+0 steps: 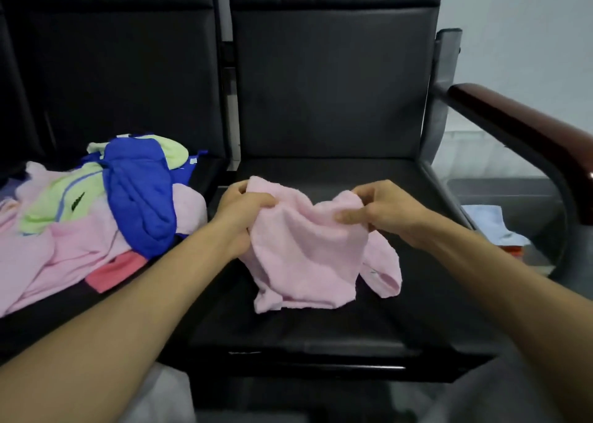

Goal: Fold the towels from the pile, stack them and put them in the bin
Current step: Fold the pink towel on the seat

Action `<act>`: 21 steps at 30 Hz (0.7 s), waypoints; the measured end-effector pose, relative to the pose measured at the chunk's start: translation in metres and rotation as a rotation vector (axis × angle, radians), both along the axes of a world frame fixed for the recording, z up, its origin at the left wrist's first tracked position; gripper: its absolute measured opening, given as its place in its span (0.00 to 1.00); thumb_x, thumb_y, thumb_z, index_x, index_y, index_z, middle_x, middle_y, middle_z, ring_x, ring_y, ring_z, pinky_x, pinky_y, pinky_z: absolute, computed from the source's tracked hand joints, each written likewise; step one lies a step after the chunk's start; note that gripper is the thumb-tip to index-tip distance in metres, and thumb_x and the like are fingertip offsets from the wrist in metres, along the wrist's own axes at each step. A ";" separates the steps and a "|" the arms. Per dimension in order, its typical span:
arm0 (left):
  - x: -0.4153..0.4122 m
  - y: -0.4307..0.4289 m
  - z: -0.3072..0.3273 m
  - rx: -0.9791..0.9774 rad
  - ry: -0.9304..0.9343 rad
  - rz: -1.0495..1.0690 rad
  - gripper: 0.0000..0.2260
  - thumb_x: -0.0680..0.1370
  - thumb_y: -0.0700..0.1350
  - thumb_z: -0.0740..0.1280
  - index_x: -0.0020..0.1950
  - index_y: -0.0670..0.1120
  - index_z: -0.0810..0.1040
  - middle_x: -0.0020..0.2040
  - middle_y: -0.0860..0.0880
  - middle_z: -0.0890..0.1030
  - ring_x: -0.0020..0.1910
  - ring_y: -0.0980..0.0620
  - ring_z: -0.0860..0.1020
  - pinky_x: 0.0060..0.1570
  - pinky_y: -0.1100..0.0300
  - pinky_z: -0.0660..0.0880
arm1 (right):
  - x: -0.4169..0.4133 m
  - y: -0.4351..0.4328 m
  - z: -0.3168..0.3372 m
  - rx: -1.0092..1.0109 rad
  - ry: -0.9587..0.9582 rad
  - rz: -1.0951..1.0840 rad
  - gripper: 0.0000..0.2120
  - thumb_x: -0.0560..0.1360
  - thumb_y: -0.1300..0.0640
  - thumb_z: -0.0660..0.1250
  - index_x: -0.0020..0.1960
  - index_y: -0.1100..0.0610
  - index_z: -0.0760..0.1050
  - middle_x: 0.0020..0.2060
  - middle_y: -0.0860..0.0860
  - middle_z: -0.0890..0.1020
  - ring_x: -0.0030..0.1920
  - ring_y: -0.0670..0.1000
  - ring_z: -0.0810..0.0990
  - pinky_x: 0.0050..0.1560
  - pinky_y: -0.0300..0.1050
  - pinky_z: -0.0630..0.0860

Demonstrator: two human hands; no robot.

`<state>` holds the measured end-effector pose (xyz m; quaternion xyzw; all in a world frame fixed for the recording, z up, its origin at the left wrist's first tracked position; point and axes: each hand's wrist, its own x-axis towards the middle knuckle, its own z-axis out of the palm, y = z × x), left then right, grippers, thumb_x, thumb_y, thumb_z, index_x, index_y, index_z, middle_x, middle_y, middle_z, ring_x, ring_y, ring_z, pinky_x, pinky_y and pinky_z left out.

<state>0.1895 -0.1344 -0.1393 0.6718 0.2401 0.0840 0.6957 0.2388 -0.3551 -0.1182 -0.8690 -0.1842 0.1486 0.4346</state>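
I see left hand (245, 206) and right hand (383, 209) pinching crumpled pink terry towel (308, 255) over black leather seat (321, 329); mixed towel pile (96, 217) left of seat.

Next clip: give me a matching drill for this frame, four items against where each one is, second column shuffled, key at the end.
Items
1. pink towel
2. blue towel
3. coral towel
4. wooden armrest

Places
A. at the right of the view, beside the right seat
B. on top of the pile on the left seat
C. gripped by the left hand and the right hand
D. poking out at the pile's near edge

Pairs: 1-C, 2-B, 3-D, 4-A
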 end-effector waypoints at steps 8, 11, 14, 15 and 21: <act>-0.002 0.006 0.007 -0.184 -0.017 0.022 0.11 0.74 0.48 0.70 0.52 0.44 0.80 0.49 0.47 0.82 0.49 0.48 0.80 0.52 0.53 0.75 | 0.002 -0.012 -0.009 0.384 0.268 -0.107 0.08 0.76 0.59 0.59 0.50 0.60 0.74 0.46 0.58 0.78 0.46 0.55 0.77 0.50 0.52 0.75; 0.000 0.016 -0.004 -0.192 0.024 0.093 0.11 0.72 0.43 0.72 0.53 0.49 0.81 0.54 0.46 0.83 0.54 0.46 0.80 0.58 0.49 0.76 | 0.009 -0.008 -0.008 0.623 0.316 -0.251 0.10 0.75 0.63 0.63 0.55 0.65 0.74 0.46 0.58 0.80 0.46 0.56 0.80 0.46 0.49 0.76; 0.003 0.018 0.001 -0.277 0.013 0.091 0.10 0.71 0.40 0.70 0.50 0.51 0.80 0.54 0.45 0.82 0.53 0.46 0.80 0.55 0.51 0.77 | 0.013 -0.005 -0.009 0.684 0.347 -0.252 0.12 0.73 0.65 0.68 0.56 0.64 0.76 0.51 0.59 0.83 0.51 0.57 0.83 0.49 0.52 0.80; 0.004 0.017 0.003 -0.311 0.007 0.094 0.09 0.71 0.41 0.70 0.50 0.51 0.81 0.53 0.46 0.82 0.52 0.47 0.80 0.52 0.52 0.78 | 0.014 -0.005 -0.010 0.683 0.357 -0.237 0.13 0.72 0.66 0.69 0.56 0.64 0.76 0.52 0.59 0.83 0.52 0.57 0.83 0.49 0.52 0.80; 0.003 0.019 0.008 -0.343 -0.046 0.216 0.08 0.69 0.41 0.75 0.46 0.48 0.82 0.50 0.49 0.84 0.48 0.49 0.82 0.50 0.54 0.79 | 0.024 -0.018 -0.010 0.740 0.476 -0.282 0.17 0.70 0.67 0.71 0.59 0.61 0.79 0.54 0.57 0.84 0.52 0.56 0.84 0.41 0.47 0.81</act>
